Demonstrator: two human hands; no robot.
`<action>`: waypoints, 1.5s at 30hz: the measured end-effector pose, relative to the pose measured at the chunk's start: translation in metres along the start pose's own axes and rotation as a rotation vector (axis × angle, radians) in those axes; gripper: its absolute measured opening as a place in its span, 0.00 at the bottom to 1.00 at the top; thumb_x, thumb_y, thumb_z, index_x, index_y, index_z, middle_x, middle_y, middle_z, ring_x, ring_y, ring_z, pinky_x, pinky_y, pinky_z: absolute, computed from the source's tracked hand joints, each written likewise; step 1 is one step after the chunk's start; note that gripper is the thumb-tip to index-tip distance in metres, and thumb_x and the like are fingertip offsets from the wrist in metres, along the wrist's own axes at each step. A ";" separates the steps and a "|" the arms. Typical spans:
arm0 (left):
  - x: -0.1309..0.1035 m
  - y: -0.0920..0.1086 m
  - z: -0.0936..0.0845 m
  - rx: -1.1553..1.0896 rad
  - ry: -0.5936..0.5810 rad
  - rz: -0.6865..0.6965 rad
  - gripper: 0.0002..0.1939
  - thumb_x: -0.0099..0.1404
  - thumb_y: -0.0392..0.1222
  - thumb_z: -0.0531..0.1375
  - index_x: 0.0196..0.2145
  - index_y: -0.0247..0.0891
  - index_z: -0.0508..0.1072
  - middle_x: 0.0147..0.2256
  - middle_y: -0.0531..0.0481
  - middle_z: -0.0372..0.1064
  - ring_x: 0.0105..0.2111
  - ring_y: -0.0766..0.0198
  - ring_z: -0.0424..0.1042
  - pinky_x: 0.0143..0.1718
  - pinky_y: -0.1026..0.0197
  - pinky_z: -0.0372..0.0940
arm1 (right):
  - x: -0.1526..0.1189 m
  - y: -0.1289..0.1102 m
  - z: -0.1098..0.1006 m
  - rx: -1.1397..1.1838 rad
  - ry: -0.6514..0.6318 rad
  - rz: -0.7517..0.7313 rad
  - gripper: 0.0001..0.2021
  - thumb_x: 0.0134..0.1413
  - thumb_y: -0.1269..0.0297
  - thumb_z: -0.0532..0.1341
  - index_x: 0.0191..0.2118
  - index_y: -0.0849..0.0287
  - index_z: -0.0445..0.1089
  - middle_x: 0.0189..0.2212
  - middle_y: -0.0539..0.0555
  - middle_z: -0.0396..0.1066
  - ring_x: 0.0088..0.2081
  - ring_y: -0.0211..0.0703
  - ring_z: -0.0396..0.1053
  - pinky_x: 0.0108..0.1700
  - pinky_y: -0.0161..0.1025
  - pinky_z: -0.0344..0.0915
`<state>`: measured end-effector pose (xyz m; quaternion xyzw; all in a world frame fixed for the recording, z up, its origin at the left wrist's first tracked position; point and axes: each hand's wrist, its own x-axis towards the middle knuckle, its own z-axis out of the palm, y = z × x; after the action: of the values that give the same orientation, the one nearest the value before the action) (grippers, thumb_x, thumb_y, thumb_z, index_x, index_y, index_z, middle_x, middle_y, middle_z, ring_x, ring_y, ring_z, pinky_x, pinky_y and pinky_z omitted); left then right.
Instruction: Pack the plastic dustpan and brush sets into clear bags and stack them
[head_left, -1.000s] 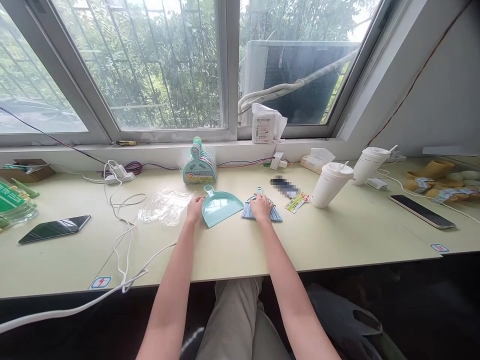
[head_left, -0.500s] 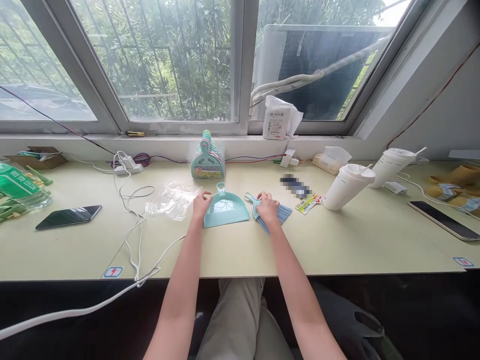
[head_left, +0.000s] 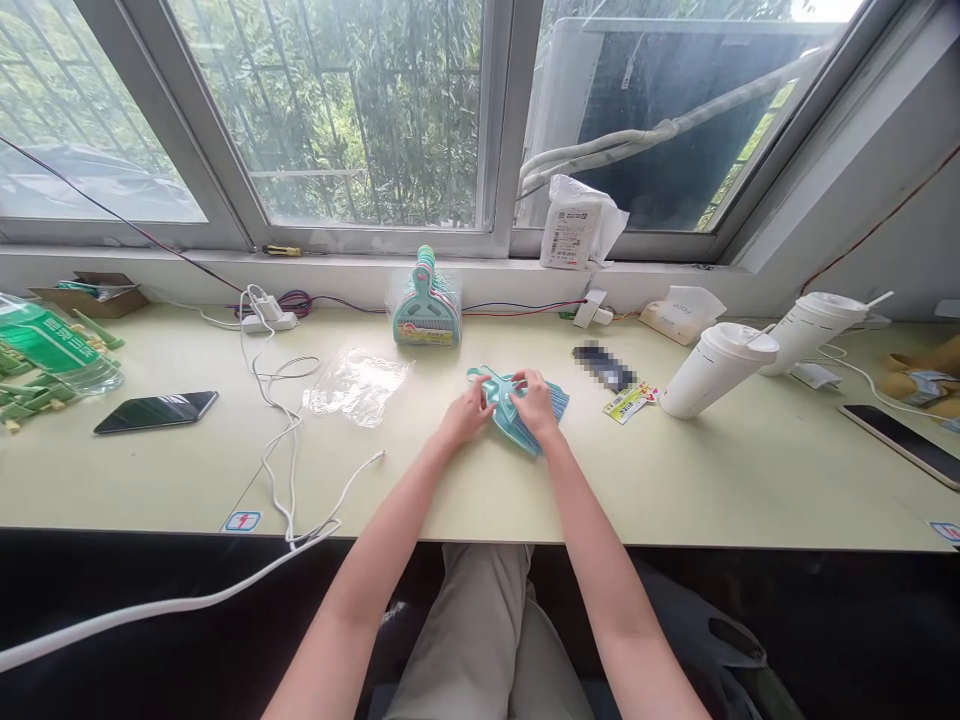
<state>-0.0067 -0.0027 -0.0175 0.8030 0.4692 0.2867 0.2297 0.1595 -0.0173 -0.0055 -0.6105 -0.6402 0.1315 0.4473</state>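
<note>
A small teal dustpan [head_left: 489, 384] and a brush with blue bristles [head_left: 558, 401] lie pressed together at the middle of the pale table [head_left: 675, 480]. My left hand [head_left: 466, 416] grips the dustpan from the left. My right hand [head_left: 535, 402] lies on top of the brush and holds it against the pan. The two hands nearly touch. How exactly the brush sits in the pan is hidden under my fingers.
A wrapped stack of similar dustpan sets [head_left: 424, 312] stands behind by the sill, with a clear plastic bag [head_left: 357, 385] to its left. White cables [head_left: 279, 430] and a phone [head_left: 155, 411] lie to the left. Right are a label card [head_left: 628, 403], two white cups [head_left: 716, 372] [head_left: 808, 322] and another phone [head_left: 900, 446].
My left hand has slid the dustpan to the right, onto the brush. Both hands now meet over the two pieces. The view has shifted slightly left.
</note>
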 end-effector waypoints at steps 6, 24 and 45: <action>0.003 -0.004 -0.008 0.191 0.294 0.115 0.23 0.65 0.32 0.51 0.57 0.43 0.59 0.54 0.44 0.62 0.56 0.56 0.60 0.52 0.54 0.61 | -0.002 0.001 0.001 0.026 -0.087 0.021 0.13 0.45 0.75 0.59 0.39 0.56 0.65 0.44 0.52 0.64 0.34 0.38 0.71 0.44 0.41 0.65; 0.007 -0.020 -0.015 0.600 0.100 0.269 0.14 0.62 0.25 0.51 0.39 0.38 0.71 0.49 0.43 0.67 0.50 0.59 0.67 0.41 0.62 0.65 | -0.004 -0.006 0.003 -0.019 -0.209 -0.047 0.11 0.48 0.75 0.61 0.39 0.56 0.67 0.44 0.51 0.66 0.35 0.37 0.72 0.41 0.37 0.63; 0.003 -0.018 -0.014 0.632 0.060 0.221 0.16 0.64 0.26 0.48 0.37 0.36 0.74 0.46 0.40 0.72 0.42 0.57 0.72 0.42 0.57 0.65 | -0.002 -0.001 0.004 -0.082 -0.265 -0.117 0.13 0.49 0.77 0.58 0.40 0.54 0.69 0.44 0.50 0.66 0.36 0.36 0.71 0.43 0.37 0.62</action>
<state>-0.0257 0.0093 -0.0180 0.8718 0.4515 0.1739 -0.0773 0.1550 -0.0178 -0.0078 -0.5674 -0.7330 0.1585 0.3401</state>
